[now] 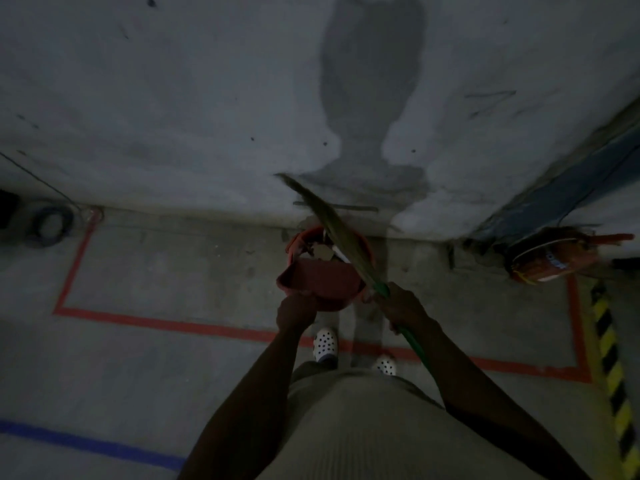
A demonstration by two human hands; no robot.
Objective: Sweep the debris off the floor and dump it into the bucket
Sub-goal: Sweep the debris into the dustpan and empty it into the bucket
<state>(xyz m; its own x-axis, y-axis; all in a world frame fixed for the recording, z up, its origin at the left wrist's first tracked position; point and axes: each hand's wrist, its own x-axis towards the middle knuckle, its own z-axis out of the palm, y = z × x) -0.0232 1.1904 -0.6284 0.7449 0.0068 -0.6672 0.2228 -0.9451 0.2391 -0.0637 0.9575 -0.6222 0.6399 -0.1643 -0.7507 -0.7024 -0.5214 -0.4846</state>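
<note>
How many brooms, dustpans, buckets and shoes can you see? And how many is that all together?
Broom: 1
Dustpan: 1
Bucket: 1
Shoes: 2
Total: 5

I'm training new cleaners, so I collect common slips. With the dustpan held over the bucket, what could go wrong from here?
1. The left hand holds the dustpan tilted over the bucket; debris could slide past the rim onto the floor.
2. The broom in the right hand crosses above the bucket's mouth; its bristles might flick bits out.
3. Dim light could hide any spill.
</note>
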